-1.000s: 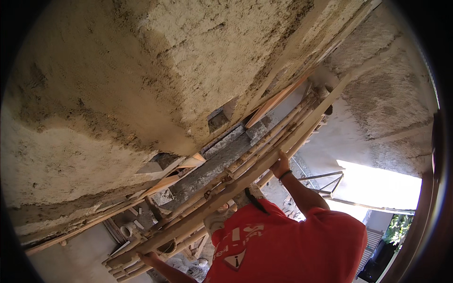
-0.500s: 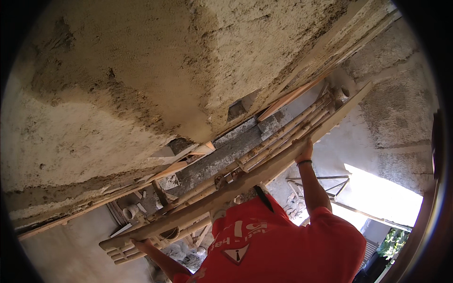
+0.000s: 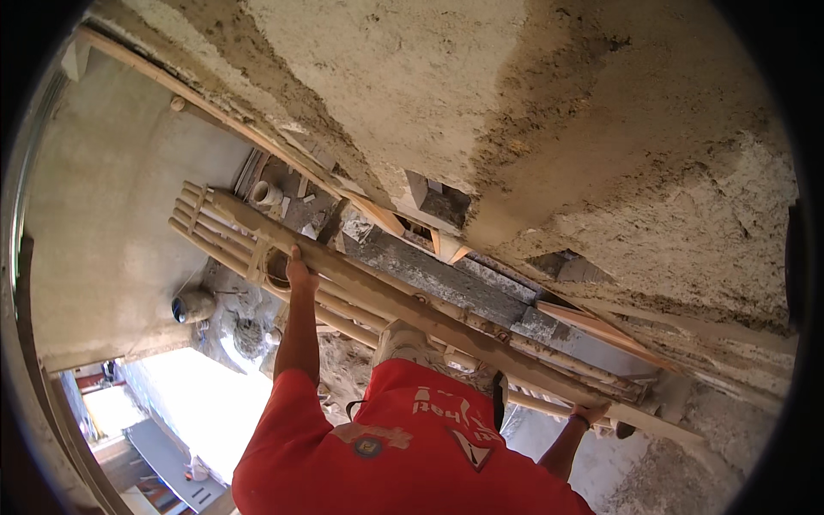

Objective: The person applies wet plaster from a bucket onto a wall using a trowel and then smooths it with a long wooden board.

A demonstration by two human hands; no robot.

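Note:
A long mud-coloured wooden board (image 3: 477, 343) runs slanting across the view in front of my body, high at the left and low at the right. My left hand (image 3: 300, 273) is closed on its edge toward the left part. Farther along, near the lower right end, my right hand (image 3: 592, 413) grips the same edge, a dark band on its wrist. The fingers are partly hidden by the board. Beyond it rises a rough plastered wall (image 3: 412, 69) with damp brown patches, apart from the board along most of its length.
Several poles tied into a platform (image 3: 215, 245) lie beneath the board. A bucket (image 3: 276, 268) sits by them. Square holes (image 3: 438, 199) open in the wall, with wooden strips along its lower edge. Far below are a barrel (image 3: 194, 305) and a rubble-strewn floor.
The view has swung round. The board now slopes down to the right instead of up. My left hand now sits farther in from its left end; both hands still hold it.

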